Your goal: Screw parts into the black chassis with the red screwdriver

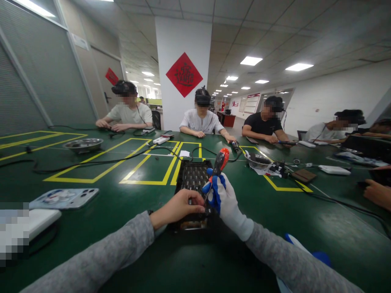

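Observation:
My right hand [230, 203], in a white and blue work glove, grips a screwdriver [220, 162] with a red and black handle. The handle points up and its thin shaft slants down to the left. My bare left hand [183, 205] is closed in a pinch beside the lower end of the shaft; what its fingertips hold is hidden. Both hands are over the near part of a black rectangular case [192, 171], which has rows of small shiny pieces inside. The screwdriver's tip is hard to make out behind my fingers.
On the green table [128, 244] lie a phone [65, 198] at left, a metal bowl [83, 145] farther back, and a blue-white glove [305, 248] by my right forearm. Black cables [91, 163] cross the table. Several people sit opposite; another person's hand [378, 193] is at the right edge.

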